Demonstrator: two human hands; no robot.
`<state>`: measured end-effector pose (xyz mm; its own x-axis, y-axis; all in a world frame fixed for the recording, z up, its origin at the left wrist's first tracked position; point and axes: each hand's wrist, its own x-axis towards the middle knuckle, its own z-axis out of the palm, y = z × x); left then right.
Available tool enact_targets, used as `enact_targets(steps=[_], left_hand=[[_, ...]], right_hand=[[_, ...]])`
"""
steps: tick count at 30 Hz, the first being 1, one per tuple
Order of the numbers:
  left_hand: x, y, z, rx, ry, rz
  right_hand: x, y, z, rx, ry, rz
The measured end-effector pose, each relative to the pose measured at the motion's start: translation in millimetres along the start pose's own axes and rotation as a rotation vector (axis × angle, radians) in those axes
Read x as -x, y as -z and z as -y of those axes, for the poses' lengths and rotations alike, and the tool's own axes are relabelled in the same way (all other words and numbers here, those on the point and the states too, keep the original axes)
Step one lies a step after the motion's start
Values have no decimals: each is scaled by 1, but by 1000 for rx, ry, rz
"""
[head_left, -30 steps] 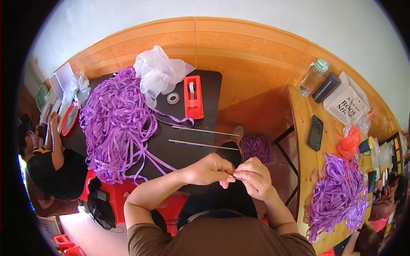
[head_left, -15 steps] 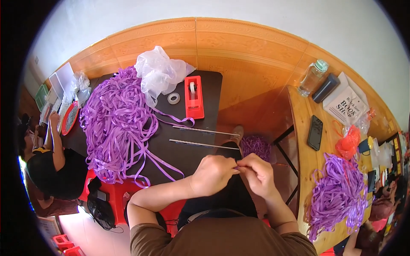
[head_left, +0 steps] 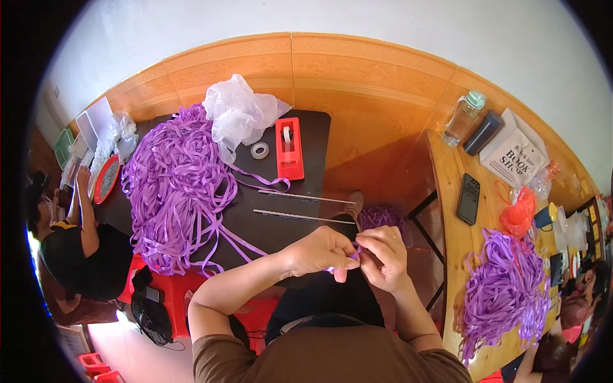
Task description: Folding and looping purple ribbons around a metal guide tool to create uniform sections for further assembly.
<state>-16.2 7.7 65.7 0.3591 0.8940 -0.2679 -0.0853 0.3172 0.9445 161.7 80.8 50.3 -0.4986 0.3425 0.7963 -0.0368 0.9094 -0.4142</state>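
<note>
probably light, limp, slick, that purple ribbon [head_left: 355, 253], best pinched flat; this side of the red dispenser [head_left: 290, 167], left hand [head_left: 320, 251] fingers clamp it, right hand [head_left: 387, 256] grip unclear.

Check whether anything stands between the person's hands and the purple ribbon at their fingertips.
Nothing visible does: the left hand and right hand are right at the purple ribbon, which is partly hidden.

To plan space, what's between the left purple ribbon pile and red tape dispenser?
Head view: tape roll, part of the white plastic bag, loose ribbon strand.
</note>
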Motion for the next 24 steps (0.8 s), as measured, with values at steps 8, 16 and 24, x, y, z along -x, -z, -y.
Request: enact_targets(steps=[8, 16, 24], left_hand=[[0, -5, -6, 60, -45, -19], [-3, -15, -13, 232, -66, -72], [12, -25, -47, 235, -255, -54]], right_hand=[[11, -9, -7, -2, -49, -35], [14, -18, -7, 79, -61, -214], [57, -33, -45, 110, -231, -314]])
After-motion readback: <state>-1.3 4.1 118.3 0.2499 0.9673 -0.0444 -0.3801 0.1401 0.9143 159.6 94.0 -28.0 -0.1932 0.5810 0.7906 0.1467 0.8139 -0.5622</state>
